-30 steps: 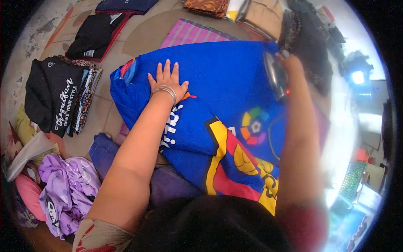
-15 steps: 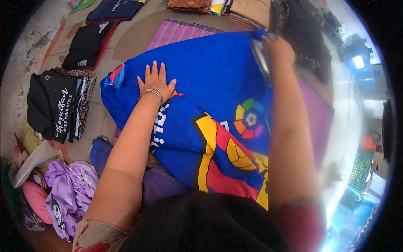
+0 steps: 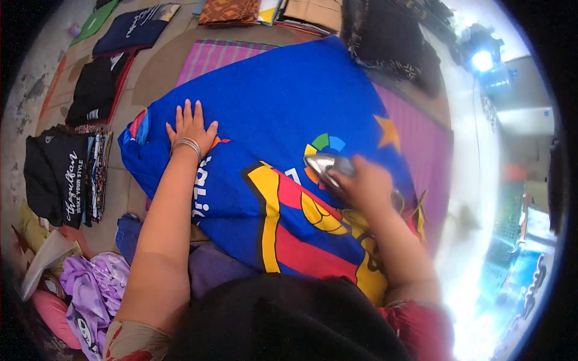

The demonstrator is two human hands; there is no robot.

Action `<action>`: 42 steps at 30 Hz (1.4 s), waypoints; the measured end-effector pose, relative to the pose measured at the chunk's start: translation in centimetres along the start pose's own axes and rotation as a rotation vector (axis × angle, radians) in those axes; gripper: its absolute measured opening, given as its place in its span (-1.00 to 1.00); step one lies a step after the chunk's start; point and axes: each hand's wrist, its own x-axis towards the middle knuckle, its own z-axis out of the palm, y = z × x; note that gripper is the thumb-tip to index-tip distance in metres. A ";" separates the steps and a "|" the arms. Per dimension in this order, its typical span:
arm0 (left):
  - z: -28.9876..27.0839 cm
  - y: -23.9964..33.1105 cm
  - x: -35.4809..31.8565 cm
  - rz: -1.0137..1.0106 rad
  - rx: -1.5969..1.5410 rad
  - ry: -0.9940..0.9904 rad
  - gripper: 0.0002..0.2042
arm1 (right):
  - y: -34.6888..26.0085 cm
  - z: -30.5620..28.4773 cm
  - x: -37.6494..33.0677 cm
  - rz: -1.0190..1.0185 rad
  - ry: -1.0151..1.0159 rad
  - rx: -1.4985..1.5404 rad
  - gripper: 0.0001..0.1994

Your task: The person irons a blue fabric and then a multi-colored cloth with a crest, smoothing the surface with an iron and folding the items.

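Note:
A large blue cloth (image 3: 271, 90) with yellow and red printed shapes lies spread before me, partly bunched at its left end and near edge. My left hand (image 3: 191, 129) rests on its left part, fingers spread flat. A clothes iron (image 3: 324, 163) with a silvery soleplate edge sits on the cloth over a multicoloured round print. My right hand (image 3: 368, 183) is closed round the iron's handle; that hand is slightly blurred. Under the cloth, a pink striped mat (image 3: 421, 144) shows at the right and along the far side.
Folded dark garments (image 3: 57, 174) are stacked at the left, with more folded clothes (image 3: 229, 11) along the far side. A crumpled purple garment (image 3: 93, 289) lies near left. Dark fabric (image 3: 391, 48) spreads at the far right, by a bright lit area.
My right hand has brought the iron from the cloth's far right edge nearer, onto the round print. The left hand keeps its place on the cloth. The whole view has shifted somewhat.

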 end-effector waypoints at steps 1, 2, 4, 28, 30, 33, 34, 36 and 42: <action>-0.2 0.2 0.0 0.001 -0.003 0.001 -0.31 | 1.3 0.4 0.6 0.018 0.005 0.007 -0.54; -0.4 0.4 -0.1 0.001 0.000 -0.006 -0.32 | 2.7 0.8 2.0 -0.010 0.084 -0.050 -0.53; -0.1 0.1 0.1 0.007 0.017 0.004 -0.31 | 4.5 0.1 6.1 0.125 0.184 -0.057 -0.51; -2.6 -1.2 -3.5 0.310 -0.257 0.312 -0.62 | 12.1 -1.6 12.2 0.533 0.238 0.085 -0.45; -4.7 -1.8 -6.7 0.492 -0.379 0.409 -0.67 | 11.9 -2.1 14.0 0.531 0.220 0.094 -0.44; -6.1 -3.0 -14.5 0.604 -0.429 0.378 -0.68 | 14.1 -2.7 15.7 0.640 0.164 0.148 -0.42; -6.3 -3.4 -17.7 0.592 -0.379 0.327 -0.66 | 15.7 -2.1 15.8 0.615 0.147 0.172 -0.41; -6.6 -5.7 -24.2 0.586 -0.307 0.177 -0.63 | 18.8 -1.5 14.9 0.544 0.175 0.224 -0.44; -4.4 -12.4 -32.3 0.457 -0.576 -0.045 -0.77 | 27.3 -9.0 -3.0 0.335 0.326 1.077 -0.62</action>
